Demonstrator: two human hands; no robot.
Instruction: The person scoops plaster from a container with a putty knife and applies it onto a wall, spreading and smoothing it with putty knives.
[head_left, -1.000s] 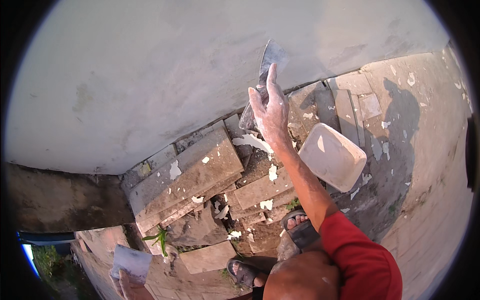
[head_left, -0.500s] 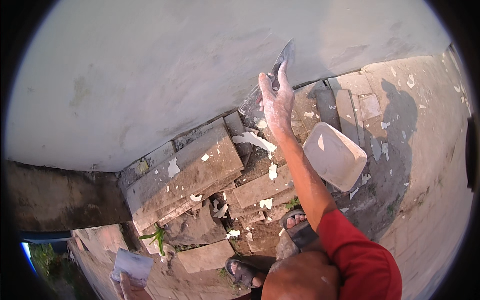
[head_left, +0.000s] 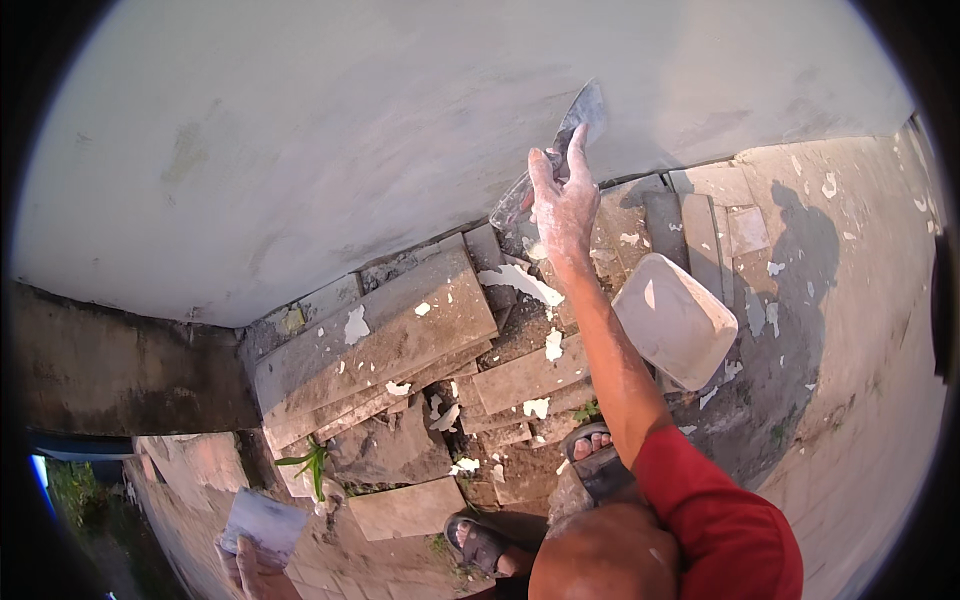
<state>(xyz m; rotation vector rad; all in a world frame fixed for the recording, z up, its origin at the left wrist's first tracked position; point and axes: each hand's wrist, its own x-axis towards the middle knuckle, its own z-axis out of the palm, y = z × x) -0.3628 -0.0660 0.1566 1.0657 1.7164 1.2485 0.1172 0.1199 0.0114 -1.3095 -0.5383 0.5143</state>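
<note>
Whitened with powder, my right hand (head_left: 565, 215) is closed around the handle of a putty knife (head_left: 583, 108). The knife's wide blade points up and lies at the pale wall (head_left: 380, 130); whether it touches cannot be told. At the lower left my left hand (head_left: 250, 572) grips a flat, square, greyish-white plate (head_left: 263, 525) by its lower edge, thumb on its face. A white rectangular tub (head_left: 672, 320), with whitish residue inside, stands on the ground just right of my right forearm.
Along the wall's foot lie stacked stone slabs (head_left: 385, 335), broken pieces and several white paint flakes (head_left: 522, 283). A green plant (head_left: 315, 465) grows between the slabs. My sandalled feet (head_left: 600, 460) are among the rubble. Paving (head_left: 850, 300) runs along the right, and a low dark wall (head_left: 130, 380) is at left.
The view has tilted a little. The putty knife's blade has turned, showing more of its face. My left hand holds the plate in nearly the same place.
</note>
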